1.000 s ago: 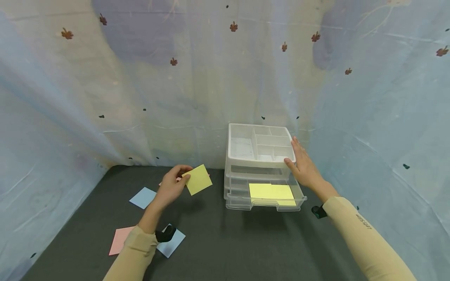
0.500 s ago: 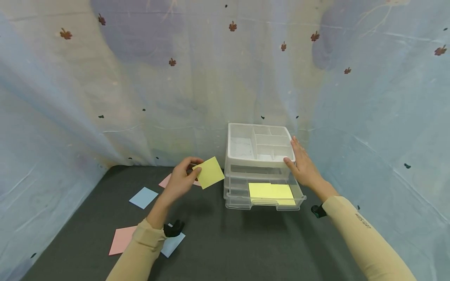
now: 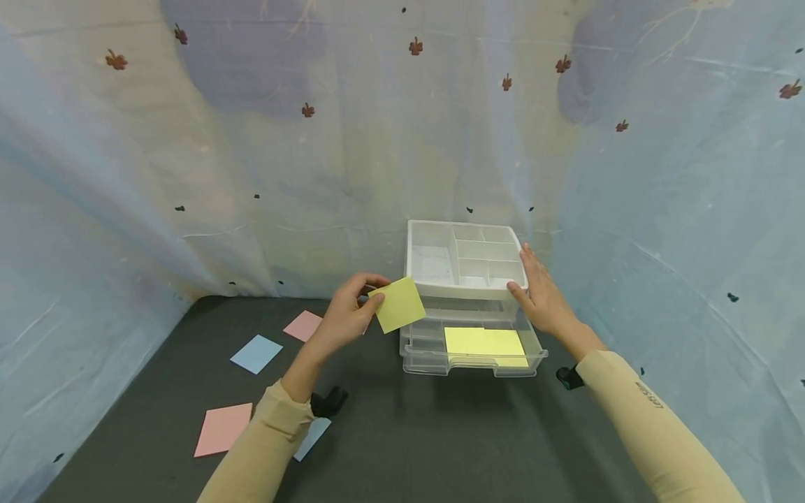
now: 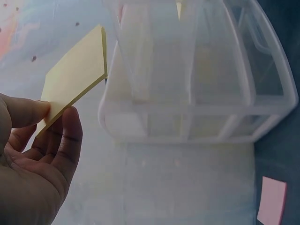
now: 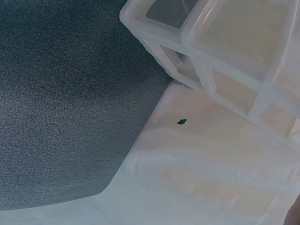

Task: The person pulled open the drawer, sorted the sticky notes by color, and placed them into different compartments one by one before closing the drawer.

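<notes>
My left hand [image 3: 349,311] pinches a yellow sticky note pad [image 3: 401,305] by its near corner, thumb on top and fingers beneath. In the left wrist view the pad [image 4: 77,70] shows its thickness, tilted up beside the drawer unit's side. The white plastic drawer unit [image 3: 434,289] has a divided top tray and an extended clear drawer [image 3: 428,363]. Inside that drawer two yellow sticky note pads [image 3: 484,346] lie side by side. My right hand [image 3: 544,297] rests against the unit's top right edge, fingers straight along its side and thumb on the front rim.
On the dark table [image 3: 440,447], to the left, lie a blue pad [image 3: 256,354], a pink pad [image 3: 304,326] and another pink pad [image 3: 223,428]. A second blue pad [image 3: 312,439] is partly hidden by my left wrist. A patterned curtain [image 3: 339,168] hangs behind and at both sides.
My left hand has carried the yellow sticky note pad to the right, up to the drawer unit's left side. My right hand has stayed on the unit.
</notes>
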The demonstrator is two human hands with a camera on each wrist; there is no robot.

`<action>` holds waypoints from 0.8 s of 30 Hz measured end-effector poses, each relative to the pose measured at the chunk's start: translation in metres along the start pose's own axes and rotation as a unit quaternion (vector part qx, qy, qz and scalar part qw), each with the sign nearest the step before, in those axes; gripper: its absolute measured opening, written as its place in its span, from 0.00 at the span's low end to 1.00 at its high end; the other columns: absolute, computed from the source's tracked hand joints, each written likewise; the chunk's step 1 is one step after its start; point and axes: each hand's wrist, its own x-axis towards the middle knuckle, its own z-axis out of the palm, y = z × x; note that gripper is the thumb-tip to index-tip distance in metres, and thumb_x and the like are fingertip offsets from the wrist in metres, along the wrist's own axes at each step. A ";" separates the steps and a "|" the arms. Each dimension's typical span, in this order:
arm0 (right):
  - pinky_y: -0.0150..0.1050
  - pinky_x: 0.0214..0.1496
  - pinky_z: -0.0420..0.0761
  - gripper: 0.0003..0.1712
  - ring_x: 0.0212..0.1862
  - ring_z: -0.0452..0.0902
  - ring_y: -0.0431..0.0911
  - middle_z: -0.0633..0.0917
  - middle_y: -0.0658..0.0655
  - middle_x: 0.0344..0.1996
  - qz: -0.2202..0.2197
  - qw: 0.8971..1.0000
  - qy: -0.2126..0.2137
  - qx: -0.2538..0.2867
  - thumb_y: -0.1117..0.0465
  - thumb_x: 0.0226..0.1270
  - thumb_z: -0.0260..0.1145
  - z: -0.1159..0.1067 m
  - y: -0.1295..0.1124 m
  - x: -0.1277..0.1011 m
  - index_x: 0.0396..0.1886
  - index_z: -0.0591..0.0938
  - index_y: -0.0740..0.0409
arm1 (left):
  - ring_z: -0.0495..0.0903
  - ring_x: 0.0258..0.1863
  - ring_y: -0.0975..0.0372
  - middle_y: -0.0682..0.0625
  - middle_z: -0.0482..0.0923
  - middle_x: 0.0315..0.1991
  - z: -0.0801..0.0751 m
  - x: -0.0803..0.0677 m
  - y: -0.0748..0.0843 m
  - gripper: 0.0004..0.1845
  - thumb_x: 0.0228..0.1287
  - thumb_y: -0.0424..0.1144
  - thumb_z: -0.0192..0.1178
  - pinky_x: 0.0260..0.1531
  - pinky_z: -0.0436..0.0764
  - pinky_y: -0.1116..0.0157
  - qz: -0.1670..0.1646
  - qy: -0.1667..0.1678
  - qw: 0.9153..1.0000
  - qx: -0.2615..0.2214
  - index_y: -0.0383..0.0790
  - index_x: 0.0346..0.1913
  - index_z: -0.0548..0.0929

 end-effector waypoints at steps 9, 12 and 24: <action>0.64 0.81 0.45 0.47 0.84 0.38 0.61 0.43 0.64 0.84 0.001 1.000 0.001 0.005 0.39 0.85 0.45 -0.001 -0.001 -0.001 0.85 0.42 0.63 | 0.81 0.52 0.50 0.41 0.79 0.56 0.020 0.014 0.015 0.13 0.77 0.29 0.59 0.43 0.84 0.57 0.053 -0.040 0.998 0.012 0.34 0.59 0.80; 0.65 0.81 0.45 0.47 0.84 0.38 0.61 0.43 0.64 0.84 0.001 1.000 0.002 0.006 0.38 0.85 0.45 -0.002 -0.002 -0.001 0.85 0.42 0.63 | 0.81 0.52 0.53 0.43 0.79 0.55 0.028 0.017 0.020 0.12 0.77 0.28 0.58 0.45 0.85 0.59 0.059 -0.059 0.996 0.014 0.34 0.59 0.81; 0.65 0.81 0.46 0.47 0.84 0.39 0.61 0.43 0.63 0.85 0.002 1.000 0.003 -0.002 0.38 0.85 0.46 -0.001 -0.002 0.000 0.85 0.44 0.63 | 0.81 0.53 0.56 0.46 0.80 0.56 0.051 0.024 0.029 0.12 0.78 0.29 0.57 0.49 0.83 0.60 0.082 -0.127 0.987 0.054 0.38 0.59 0.80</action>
